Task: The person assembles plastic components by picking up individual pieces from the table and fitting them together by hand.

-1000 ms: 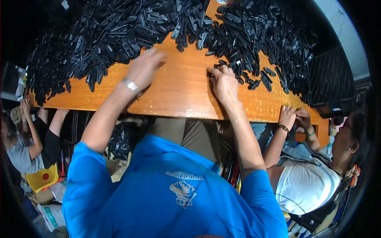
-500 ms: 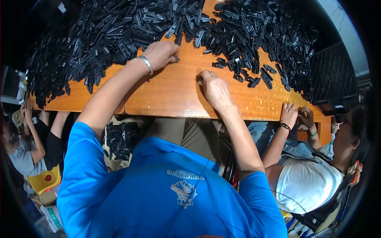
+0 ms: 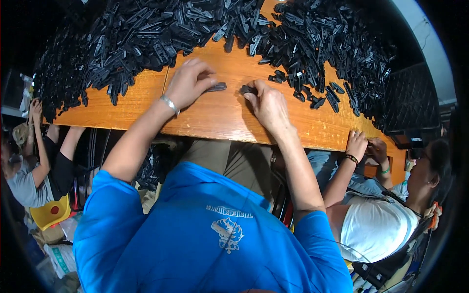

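Note:
Above the bare wood between my arms, my left hand [image 3: 189, 84] is closed on a slim black plastic piece [image 3: 218, 87], which juts out past the fingertips toward the right. A smaller black part [image 3: 248, 90] is pinched between the thumb and fingers of my right hand [image 3: 267, 105]. The two pieces are apart, a short gap between them. Just beyond my hands lies a large heap of black plastic pieces [image 3: 151, 36]. A second heap [image 3: 317, 44] of black pieces spreads over the right side, with a few loose ones near my right hand.
The wooden table [image 3: 210, 119] has its near edge close to my lap. A black crate [image 3: 411, 97] stands at the right end. On the right, a person in a white shirt [image 3: 381, 227] works with both hands at the edge; another person [image 3: 29, 178] sits far left beside a yellow stool [image 3: 51, 213].
My left hand has drawn back from the heap's edge, and a black piece now shows in it. My right hand has turned slightly, bringing its black part into sight.

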{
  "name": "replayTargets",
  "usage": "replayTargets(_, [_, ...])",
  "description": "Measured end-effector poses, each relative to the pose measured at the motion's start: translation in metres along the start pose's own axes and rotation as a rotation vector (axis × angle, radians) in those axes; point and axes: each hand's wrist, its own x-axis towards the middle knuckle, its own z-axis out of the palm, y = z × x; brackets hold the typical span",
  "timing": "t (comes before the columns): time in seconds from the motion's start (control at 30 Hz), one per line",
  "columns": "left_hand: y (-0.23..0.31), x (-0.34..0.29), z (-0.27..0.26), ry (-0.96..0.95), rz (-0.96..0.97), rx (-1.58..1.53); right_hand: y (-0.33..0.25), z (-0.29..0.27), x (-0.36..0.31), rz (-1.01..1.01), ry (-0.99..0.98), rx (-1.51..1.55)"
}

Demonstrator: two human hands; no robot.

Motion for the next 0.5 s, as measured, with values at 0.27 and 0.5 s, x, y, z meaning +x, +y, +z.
replayTargets(0.27, [-0.011,-0.036,0.017,0.112,-0.011,0.108,-0.006,0.047,0.034,-0.188,0.111,0.178])
replayTargets(0.5, [-0.017,-0.038,0.019,0.105,-0.008,0.093,0.011,0.051,0.042,-0.275,0.026,0.162])
